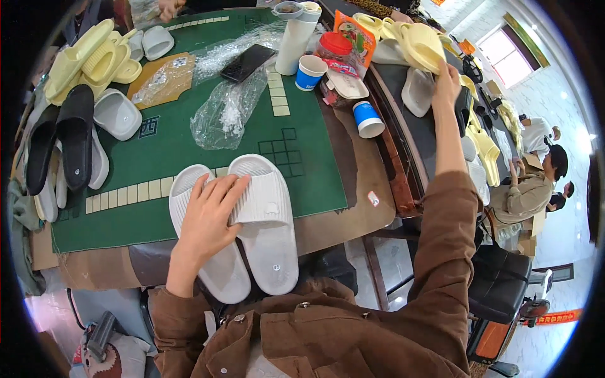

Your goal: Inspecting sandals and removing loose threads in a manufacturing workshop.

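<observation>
A pair of pale grey slide slippers lies toes away at the green table's near edge: the left slipper (225,277) and the right slipper (268,246), their heels overhanging. My left hand (208,217) grips them at the ribbed straps, its fingers across the left strap and against the side of the right one. My right arm stretches far out to the right. In my right hand (446,87) is the edge of a pale yellow slide slipper (421,49), closed between fingers and thumb. Just below it stands a light grey slipper (417,92).
Black slippers (74,135) and yellow slippers (94,60) are heaped at the left. On the green mat (315,176) lie crumpled plastic bags (220,116), a phone (247,63) and pale tiles (135,193). Paper cups (311,72) stand near the right edge. People (535,183) work farther right.
</observation>
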Demonstrator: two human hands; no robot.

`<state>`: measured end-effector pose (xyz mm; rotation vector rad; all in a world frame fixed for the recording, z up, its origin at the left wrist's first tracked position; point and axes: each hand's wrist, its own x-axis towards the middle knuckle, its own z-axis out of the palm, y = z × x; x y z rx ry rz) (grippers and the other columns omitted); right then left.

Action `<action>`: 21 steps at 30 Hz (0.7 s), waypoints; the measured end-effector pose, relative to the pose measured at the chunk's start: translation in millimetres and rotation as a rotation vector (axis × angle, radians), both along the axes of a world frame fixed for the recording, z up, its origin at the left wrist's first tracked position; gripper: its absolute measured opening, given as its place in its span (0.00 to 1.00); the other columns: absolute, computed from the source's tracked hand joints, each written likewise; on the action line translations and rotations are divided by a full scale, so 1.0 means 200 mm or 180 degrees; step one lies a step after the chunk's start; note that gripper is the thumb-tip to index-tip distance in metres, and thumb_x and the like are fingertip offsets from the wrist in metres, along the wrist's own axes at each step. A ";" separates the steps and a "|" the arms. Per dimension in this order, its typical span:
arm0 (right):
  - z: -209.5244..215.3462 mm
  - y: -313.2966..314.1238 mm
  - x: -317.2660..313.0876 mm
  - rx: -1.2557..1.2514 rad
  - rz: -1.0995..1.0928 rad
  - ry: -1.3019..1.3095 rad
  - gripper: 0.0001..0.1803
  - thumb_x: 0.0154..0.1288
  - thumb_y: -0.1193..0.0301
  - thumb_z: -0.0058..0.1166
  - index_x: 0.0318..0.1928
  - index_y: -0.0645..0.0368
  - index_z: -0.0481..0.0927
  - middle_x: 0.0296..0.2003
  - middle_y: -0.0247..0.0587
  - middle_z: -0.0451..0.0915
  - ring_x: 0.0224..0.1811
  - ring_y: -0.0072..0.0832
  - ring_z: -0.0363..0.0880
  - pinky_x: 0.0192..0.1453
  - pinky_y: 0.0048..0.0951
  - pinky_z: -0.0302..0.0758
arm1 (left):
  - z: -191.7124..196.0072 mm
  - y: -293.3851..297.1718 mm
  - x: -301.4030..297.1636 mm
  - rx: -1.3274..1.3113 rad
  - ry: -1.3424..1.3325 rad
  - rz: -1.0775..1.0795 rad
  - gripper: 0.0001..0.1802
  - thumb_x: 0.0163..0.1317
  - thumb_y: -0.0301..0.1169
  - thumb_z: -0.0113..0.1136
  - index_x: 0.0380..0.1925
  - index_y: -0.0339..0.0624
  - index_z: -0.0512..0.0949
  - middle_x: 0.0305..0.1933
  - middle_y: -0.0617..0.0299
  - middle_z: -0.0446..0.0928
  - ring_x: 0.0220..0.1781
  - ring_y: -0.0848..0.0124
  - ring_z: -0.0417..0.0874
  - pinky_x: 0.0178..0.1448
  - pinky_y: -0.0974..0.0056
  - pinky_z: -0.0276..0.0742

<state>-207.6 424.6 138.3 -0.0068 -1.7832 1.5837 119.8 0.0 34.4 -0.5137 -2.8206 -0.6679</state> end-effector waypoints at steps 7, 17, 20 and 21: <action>0.06 -0.07 0.90 -0.0174 0.0542 -0.0200 0.09 0.67 0.64 0.55 0.43 0.54 0.76 0.30 0.24 0.74 0.22 0.09 0.59 0.23 0.16 0.54 | 0.01 -0.15 0.00 -0.0393 0.0021 -0.0066 0.44 0.38 0.20 0.60 0.63 0.49 0.66 0.58 0.55 0.70 0.63 0.56 0.68 0.72 0.47 0.56; -0.42 -0.47 1.58 0.1675 0.2586 -0.2189 0.09 0.69 0.69 0.51 0.39 0.61 0.81 0.40 0.37 0.81 0.46 0.24 0.78 0.52 0.30 0.74 | 0.03 -0.45 0.05 -0.1507 0.0774 0.0916 0.38 0.43 0.13 0.54 0.58 0.54 0.73 0.58 0.59 0.72 0.67 0.56 0.65 0.74 0.45 0.48; -0.35 -0.42 1.49 0.2346 0.2908 -0.2022 0.11 0.69 0.67 0.50 0.38 0.62 0.82 0.45 0.44 0.82 0.51 0.29 0.79 0.55 0.31 0.72 | 0.00 -0.52 0.05 -0.1381 0.0708 0.1101 0.38 0.46 0.12 0.51 0.59 0.56 0.73 0.60 0.60 0.72 0.67 0.56 0.65 0.74 0.46 0.48; -0.25 -0.44 1.44 0.2305 0.2655 -0.2339 0.12 0.68 0.67 0.51 0.36 0.63 0.82 0.47 0.47 0.82 0.53 0.31 0.79 0.56 0.30 0.72 | 0.00 -0.54 0.08 -0.1306 0.0658 0.1144 0.38 0.46 0.12 0.50 0.59 0.56 0.73 0.61 0.60 0.71 0.66 0.56 0.65 0.74 0.46 0.49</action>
